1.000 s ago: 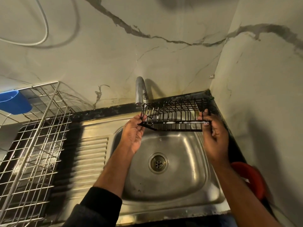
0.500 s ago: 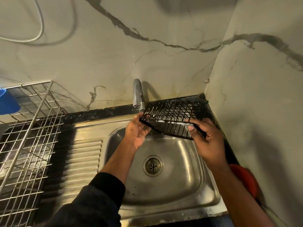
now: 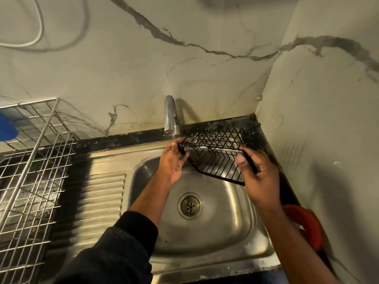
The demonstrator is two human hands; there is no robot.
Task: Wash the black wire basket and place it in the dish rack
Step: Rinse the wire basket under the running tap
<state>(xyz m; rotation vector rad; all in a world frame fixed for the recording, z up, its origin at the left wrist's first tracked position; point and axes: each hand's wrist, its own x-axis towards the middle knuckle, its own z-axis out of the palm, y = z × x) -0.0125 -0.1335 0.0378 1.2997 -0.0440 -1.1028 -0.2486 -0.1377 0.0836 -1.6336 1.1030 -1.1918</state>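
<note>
Black wire basket [image 3: 218,148] gripped at both ends: left hand [image 3: 171,160] curled on near-left corner, right hand [image 3: 259,173] clamped on right rim. Since a second ago: tilted, right end dropped toward sink bowl [image 3: 231,222]; rinsing judged underway. Faucet [image 3: 170,117] just above left fingers. Corner walls close right. Dish rack [image 3: 30,160] well left, approach open.

Veined marble walls [image 3: 205,68] mtg at corner, steel sink [image 3: 215,238], dim light
</note>
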